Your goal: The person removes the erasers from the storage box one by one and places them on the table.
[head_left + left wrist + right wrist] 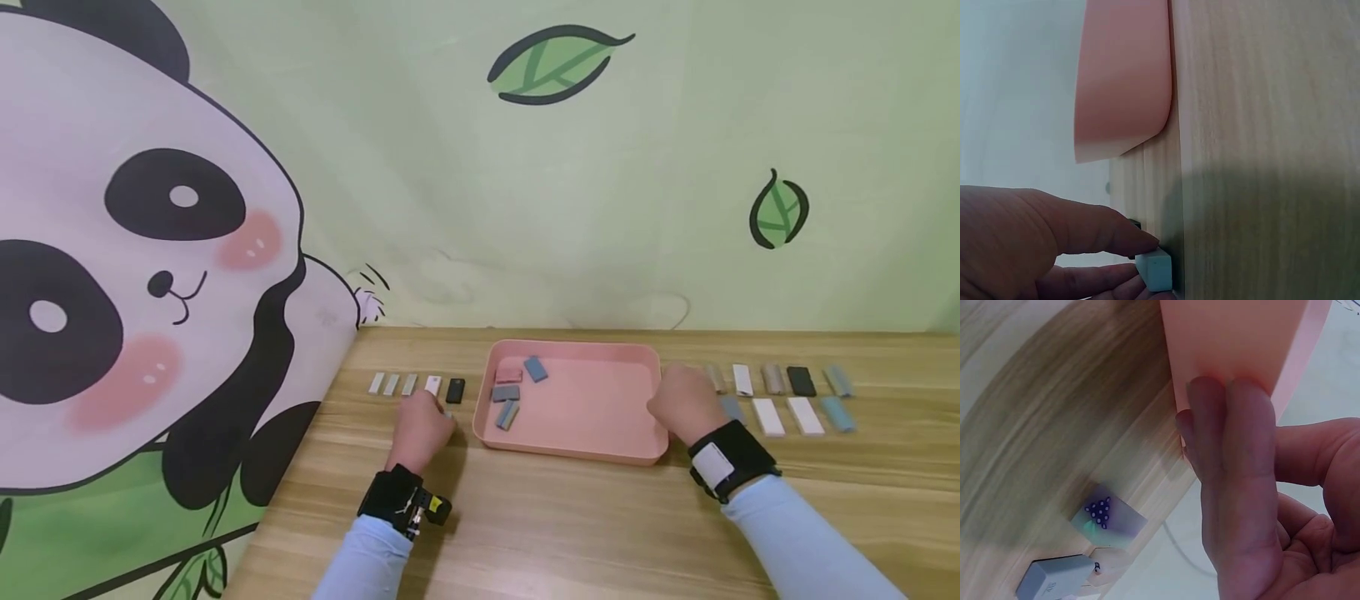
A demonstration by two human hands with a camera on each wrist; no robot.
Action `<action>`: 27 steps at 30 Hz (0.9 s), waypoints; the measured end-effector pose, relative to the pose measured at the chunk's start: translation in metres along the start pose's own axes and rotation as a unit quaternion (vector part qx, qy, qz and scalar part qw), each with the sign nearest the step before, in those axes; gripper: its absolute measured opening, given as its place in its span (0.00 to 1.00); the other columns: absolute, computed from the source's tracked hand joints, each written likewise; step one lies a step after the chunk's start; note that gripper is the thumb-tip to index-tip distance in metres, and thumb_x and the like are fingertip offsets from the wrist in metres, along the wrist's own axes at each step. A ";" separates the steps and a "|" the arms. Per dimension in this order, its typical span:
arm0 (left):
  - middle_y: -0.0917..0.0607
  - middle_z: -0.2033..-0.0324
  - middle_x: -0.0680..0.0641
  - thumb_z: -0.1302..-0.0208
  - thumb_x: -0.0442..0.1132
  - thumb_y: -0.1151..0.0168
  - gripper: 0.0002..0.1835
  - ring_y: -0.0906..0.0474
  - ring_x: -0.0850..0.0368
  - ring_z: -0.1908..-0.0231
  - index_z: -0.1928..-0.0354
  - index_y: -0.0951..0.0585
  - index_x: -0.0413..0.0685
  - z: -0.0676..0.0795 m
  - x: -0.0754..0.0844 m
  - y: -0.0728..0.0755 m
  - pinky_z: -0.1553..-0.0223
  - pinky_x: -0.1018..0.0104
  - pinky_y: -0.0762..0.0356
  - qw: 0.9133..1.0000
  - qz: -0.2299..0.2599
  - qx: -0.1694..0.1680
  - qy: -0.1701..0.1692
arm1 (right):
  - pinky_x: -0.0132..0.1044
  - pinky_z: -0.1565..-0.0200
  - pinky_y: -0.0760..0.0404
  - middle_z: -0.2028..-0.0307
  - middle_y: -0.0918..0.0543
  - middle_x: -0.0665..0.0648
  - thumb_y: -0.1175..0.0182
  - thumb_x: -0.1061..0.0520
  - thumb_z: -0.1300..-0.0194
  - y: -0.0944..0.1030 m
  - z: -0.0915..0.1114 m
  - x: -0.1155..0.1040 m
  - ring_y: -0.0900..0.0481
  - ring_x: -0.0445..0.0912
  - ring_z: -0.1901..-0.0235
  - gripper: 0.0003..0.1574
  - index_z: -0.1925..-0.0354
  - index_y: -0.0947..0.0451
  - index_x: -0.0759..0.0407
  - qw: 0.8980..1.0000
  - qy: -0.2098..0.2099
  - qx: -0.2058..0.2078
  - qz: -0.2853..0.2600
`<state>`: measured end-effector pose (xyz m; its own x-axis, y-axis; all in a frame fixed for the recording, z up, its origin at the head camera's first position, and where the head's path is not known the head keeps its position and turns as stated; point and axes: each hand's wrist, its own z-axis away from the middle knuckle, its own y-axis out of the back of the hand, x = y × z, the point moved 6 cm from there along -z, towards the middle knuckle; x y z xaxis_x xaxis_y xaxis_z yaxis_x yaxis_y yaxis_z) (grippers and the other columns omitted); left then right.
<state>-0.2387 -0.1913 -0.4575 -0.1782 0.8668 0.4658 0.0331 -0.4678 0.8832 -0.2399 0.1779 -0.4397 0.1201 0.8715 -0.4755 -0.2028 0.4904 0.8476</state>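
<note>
In the left wrist view, my left hand pinches a small pale-blue block between thumb and fingers, low over the table. In the head view this hand is left of the pink tray, just in front of a white block and a black block. My right hand is at the tray's right end. Its fairly straight fingertips touch the outer wall. In the tray's left part lie a pink block and several blue-grey blocks.
Several thin pale blocks form a row at the left. Two rows right of the tray include white blocks, a black block and a blue block. A printed curtain hangs behind the wooden table.
</note>
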 end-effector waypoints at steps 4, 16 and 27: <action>0.32 0.90 0.54 0.56 0.32 0.37 0.15 0.34 0.58 0.88 0.91 0.30 0.48 -0.001 0.001 -0.002 0.86 0.67 0.40 1.000 -0.012 -0.006 0.010 | 0.31 0.84 0.30 0.82 0.24 0.58 0.48 0.63 0.47 0.001 -0.001 0.001 0.26 0.45 0.86 0.09 0.80 0.26 0.65 1.000 0.000 0.002 -0.002; 0.26 0.82 0.48 0.48 0.39 0.39 0.09 0.29 0.53 0.82 0.79 0.25 0.44 -0.008 0.037 0.022 0.85 0.65 0.37 1.000 -0.007 0.024 0.001 | 0.31 0.85 0.29 0.82 0.23 0.59 0.48 0.64 0.47 0.001 -0.004 0.006 0.25 0.45 0.87 0.08 0.79 0.26 0.66 1.000 -0.007 0.005 -0.015; 0.37 0.91 0.55 0.41 0.44 0.44 0.22 0.36 0.59 0.89 0.91 0.33 0.50 -0.020 0.114 0.019 0.86 0.68 0.45 0.996 0.046 0.019 -0.069 | 0.33 0.83 0.29 0.83 0.23 0.58 0.46 0.62 0.47 -0.004 -0.006 0.006 0.25 0.46 0.86 0.09 0.81 0.26 0.63 1.000 -0.004 0.011 -0.002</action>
<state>-0.2778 -0.1045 -0.3888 -0.0365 0.8375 0.5452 0.0812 -0.5412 0.8369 -0.2442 0.1813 -0.4474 0.1279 0.8698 -0.4765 -0.1815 0.4929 0.8510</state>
